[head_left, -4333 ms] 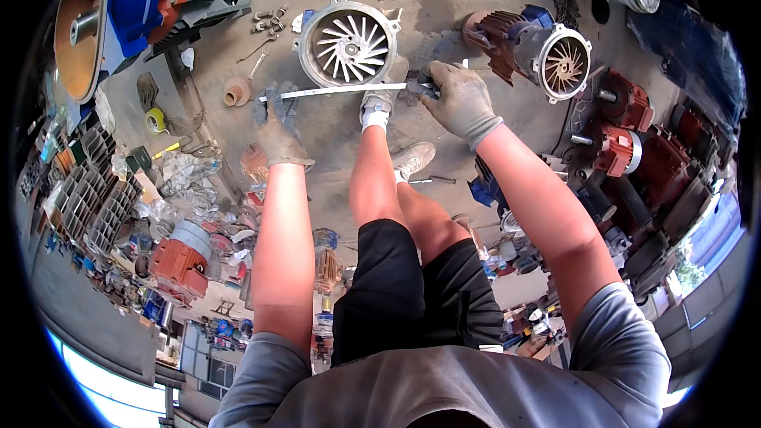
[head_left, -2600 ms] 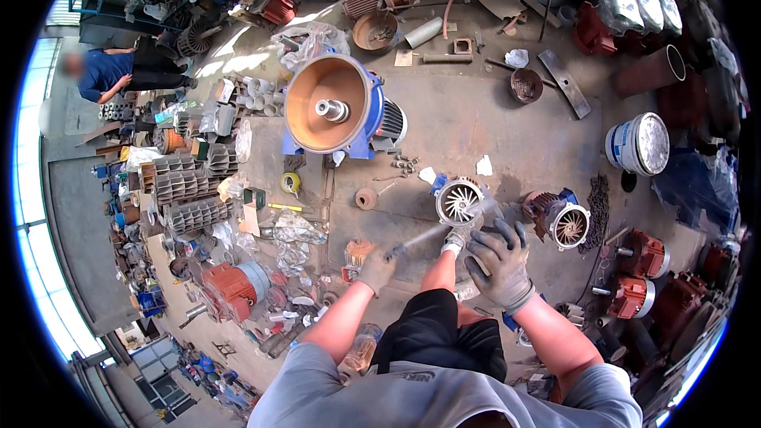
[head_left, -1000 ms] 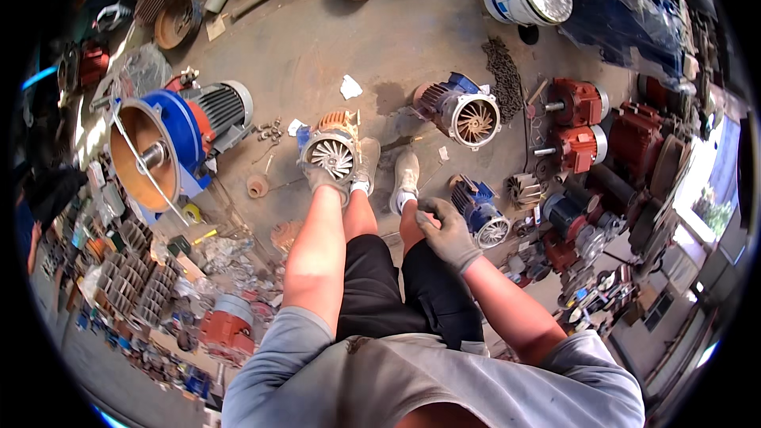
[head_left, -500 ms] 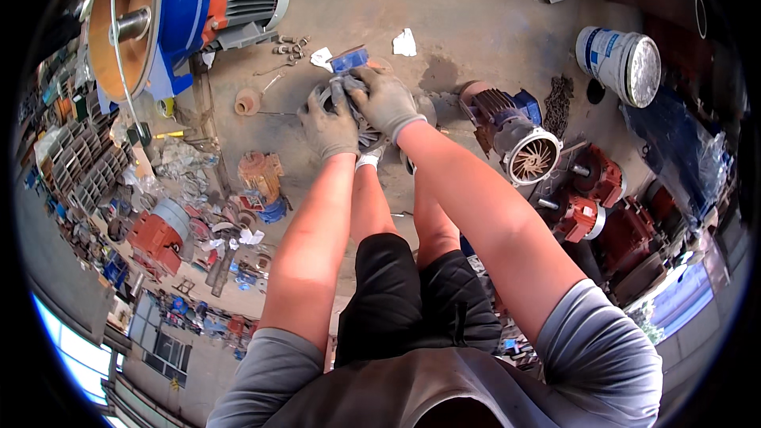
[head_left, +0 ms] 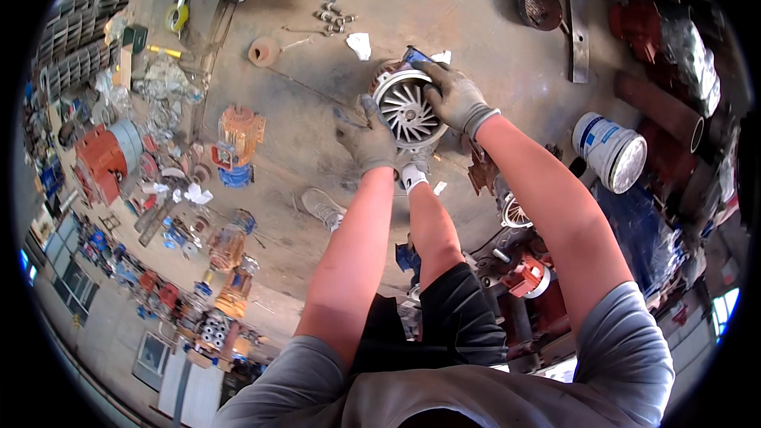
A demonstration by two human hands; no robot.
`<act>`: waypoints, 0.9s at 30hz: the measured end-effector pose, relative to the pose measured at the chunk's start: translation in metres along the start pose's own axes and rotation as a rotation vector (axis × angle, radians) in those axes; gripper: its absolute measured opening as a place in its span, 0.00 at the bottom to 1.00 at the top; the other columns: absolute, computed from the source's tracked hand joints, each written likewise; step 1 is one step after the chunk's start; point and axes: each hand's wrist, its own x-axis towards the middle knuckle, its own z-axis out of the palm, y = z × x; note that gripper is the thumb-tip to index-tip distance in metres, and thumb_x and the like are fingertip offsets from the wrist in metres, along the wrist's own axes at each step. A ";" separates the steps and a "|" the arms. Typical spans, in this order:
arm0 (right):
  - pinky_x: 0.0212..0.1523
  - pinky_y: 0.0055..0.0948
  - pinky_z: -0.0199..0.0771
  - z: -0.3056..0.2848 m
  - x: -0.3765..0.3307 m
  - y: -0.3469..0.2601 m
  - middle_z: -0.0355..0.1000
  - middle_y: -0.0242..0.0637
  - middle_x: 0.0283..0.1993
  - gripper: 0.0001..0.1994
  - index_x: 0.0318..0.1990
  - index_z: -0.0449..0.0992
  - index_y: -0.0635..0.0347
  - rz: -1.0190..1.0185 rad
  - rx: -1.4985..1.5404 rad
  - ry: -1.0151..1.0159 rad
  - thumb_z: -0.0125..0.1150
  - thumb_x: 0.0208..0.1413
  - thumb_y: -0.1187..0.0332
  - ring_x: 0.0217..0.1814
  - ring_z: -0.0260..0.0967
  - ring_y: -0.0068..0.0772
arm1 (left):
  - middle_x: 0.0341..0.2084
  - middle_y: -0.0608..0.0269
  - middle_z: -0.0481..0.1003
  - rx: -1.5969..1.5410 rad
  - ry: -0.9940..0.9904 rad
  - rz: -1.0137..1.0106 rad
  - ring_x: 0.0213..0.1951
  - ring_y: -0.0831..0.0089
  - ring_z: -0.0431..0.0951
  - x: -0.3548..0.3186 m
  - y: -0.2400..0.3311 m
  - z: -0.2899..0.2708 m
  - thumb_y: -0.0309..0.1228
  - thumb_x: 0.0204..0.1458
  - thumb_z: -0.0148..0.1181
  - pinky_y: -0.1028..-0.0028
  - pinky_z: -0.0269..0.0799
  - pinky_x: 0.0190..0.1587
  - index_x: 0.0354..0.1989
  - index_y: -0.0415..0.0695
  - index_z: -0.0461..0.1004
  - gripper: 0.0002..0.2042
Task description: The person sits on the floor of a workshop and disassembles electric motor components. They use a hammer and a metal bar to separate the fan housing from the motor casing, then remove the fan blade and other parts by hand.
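Note:
An electric motor (head_left: 410,113) sits on the floor ahead of my feet, its pale round rim and ring of fan blades facing me. My gloved right hand (head_left: 458,98) grips its upper right edge, fingers over the rim by a blue part (head_left: 414,55). My gloved left hand (head_left: 366,139) is at the motor's left side. Its fingers are spread outward, and the thumb lies against or very close to the rim. The motor's body behind the rim is mostly hidden.
A second motor (head_left: 517,212) lies right, partly behind my right arm. A white bucket (head_left: 609,150) and dark pipe (head_left: 659,111) lie farther right. An orange-and-blue motor (head_left: 238,147) stands left. Rusty ring (head_left: 262,51), shackles (head_left: 335,17) and white paper (head_left: 359,46) lie on the floor.
The view has shifted and I stand with my feet apart. The motor's fan end now shows plainly between my hands. My left hand's fingers have come off it and spread.

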 end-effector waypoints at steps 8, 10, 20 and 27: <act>0.59 0.53 0.80 0.041 -0.031 -0.050 0.79 0.53 0.61 0.25 0.65 0.77 0.58 0.128 -0.184 -0.043 0.67 0.65 0.55 0.58 0.79 0.63 | 0.59 0.39 0.80 -0.692 -0.036 -0.830 0.55 0.54 0.83 -0.019 -0.029 -0.011 0.68 0.69 0.51 0.63 0.79 0.57 0.70 0.32 0.69 0.44; 0.57 0.52 0.81 0.046 -0.038 -0.062 0.78 0.54 0.61 0.25 0.64 0.77 0.58 0.076 -0.222 -0.132 0.67 0.65 0.55 0.56 0.80 0.62 | 0.49 0.46 0.85 -0.528 -0.063 -0.752 0.49 0.55 0.85 -0.007 -0.051 -0.028 0.66 0.69 0.53 0.61 0.80 0.52 0.59 0.35 0.79 0.38; 0.70 0.52 0.69 0.124 0.014 -0.099 0.73 0.19 0.54 0.09 0.46 0.82 0.33 -1.283 -0.614 -0.507 0.64 0.58 0.58 0.63 0.70 0.35 | 0.45 0.44 0.86 -0.453 -0.035 -0.629 0.49 0.47 0.85 -0.001 -0.190 -0.068 0.68 0.70 0.47 0.57 0.77 0.55 0.51 0.37 0.84 0.39; 0.57 0.40 0.73 0.228 0.024 -0.178 0.80 0.22 0.48 0.06 0.38 0.86 0.41 -1.163 -1.026 -1.025 0.64 0.59 0.62 0.55 0.77 0.31 | 0.47 0.36 0.84 -0.364 -0.243 -0.579 0.52 0.38 0.83 0.049 -0.291 -0.082 0.69 0.70 0.44 0.53 0.76 0.56 0.53 0.37 0.83 0.41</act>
